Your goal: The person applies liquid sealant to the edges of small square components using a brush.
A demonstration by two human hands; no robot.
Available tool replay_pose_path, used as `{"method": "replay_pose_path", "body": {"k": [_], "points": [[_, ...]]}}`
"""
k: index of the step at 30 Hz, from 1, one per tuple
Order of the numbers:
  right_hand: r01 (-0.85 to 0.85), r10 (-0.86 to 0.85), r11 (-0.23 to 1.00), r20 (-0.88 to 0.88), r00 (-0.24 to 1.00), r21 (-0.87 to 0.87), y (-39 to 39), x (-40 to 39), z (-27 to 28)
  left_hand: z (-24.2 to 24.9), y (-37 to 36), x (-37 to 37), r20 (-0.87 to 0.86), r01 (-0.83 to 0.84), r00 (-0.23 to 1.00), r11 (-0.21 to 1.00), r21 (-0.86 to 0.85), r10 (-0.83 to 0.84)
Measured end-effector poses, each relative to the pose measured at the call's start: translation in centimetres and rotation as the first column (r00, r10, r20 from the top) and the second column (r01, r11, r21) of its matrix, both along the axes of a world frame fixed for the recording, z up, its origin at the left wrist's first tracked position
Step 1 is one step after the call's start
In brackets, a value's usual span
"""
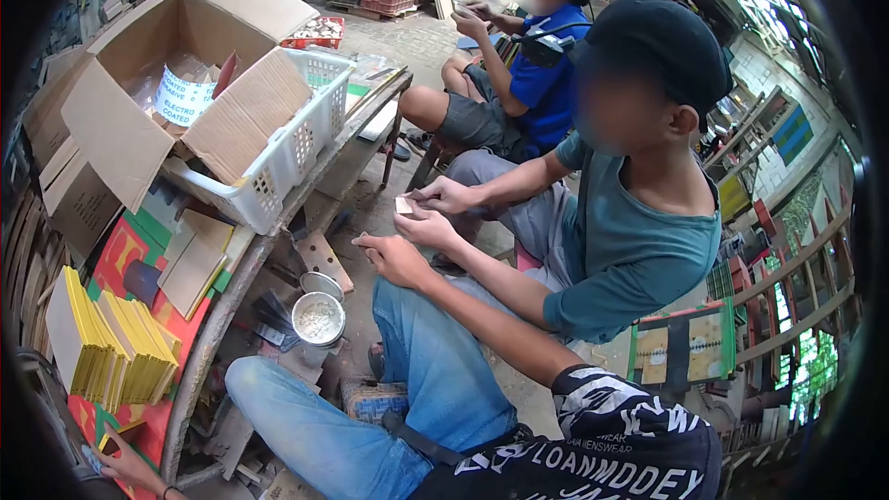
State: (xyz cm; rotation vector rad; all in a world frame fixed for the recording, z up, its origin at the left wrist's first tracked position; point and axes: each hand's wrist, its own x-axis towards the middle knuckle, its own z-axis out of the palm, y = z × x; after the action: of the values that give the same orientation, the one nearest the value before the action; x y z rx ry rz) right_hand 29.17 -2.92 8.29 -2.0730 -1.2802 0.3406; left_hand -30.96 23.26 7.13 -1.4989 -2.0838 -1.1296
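At the lower left edge, my left hand (132, 465) is closed at a small yellow-edged board (128, 435) on the table; part of its grip is hidden. Near its fingers is something bluish, too small to name. A stack of yellow-edged boards (111, 343) stands just beyond this hand. My right hand (400, 262) is by my raised knee with fingers curled, a small thing at the fingertips that I cannot make out. Beside it, a co-worker's hands (431, 208) hold a small pale block (404, 206).
A white basket (287, 167) with an open cardboard box (245, 116) stands on the worktable (208, 352). Flat boards (194, 264) lie by a dark cup (142, 282). Below are a tub of pale contents (319, 318) and a holed wooden board (324, 261). Two co-workers sit close by.
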Motion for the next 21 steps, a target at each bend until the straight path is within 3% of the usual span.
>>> {"method": "replay_pose_path", "body": {"k": [5, 8, 12, 16, 18, 21], "points": [[-0.006, 0.005, 0.998, 0.020, 1.000, 0.064, -0.2, 0.1, -0.3, -1.0, 0.7, 0.6, 0.006, 0.066, 0.998, 0.992, 0.111, -0.067], [-0.016, 0.011, 0.997, 0.066, 0.998, 0.080, -0.2, 0.2, -0.5, -0.8, 0.5, 0.6, 0.047, 0.020, 0.999, 0.999, 0.044, -0.022], [-0.008, 0.003, 0.997, 0.071, 0.997, 0.081, -0.2, 0.2, -0.5, -2.4, 1.7, -1.0, -0.088, 0.005, 0.996, 0.986, 0.169, 0.010], [-0.017, 0.010, 0.995, 0.071, 0.997, 0.101, 0.0, 0.3, -1.0, -3.1, 2.0, -1.8, -0.101, 0.005, 0.995, 0.991, 0.131, 0.008], [-0.007, 0.001, 0.995, 0.066, 0.998, 0.097, 0.0, 0.3, -0.9, -3.2, 2.1, -1.5, -0.214, 0.105, 0.976, 0.933, 0.345, -0.031], [0.002, -0.003, 0.999, 0.033, 0.999, 0.044, -0.1, 0.4, -0.5, -3.2, 1.2, 0.0, -0.196, 0.119, 0.979, 0.935, 0.334, -0.055]]}}
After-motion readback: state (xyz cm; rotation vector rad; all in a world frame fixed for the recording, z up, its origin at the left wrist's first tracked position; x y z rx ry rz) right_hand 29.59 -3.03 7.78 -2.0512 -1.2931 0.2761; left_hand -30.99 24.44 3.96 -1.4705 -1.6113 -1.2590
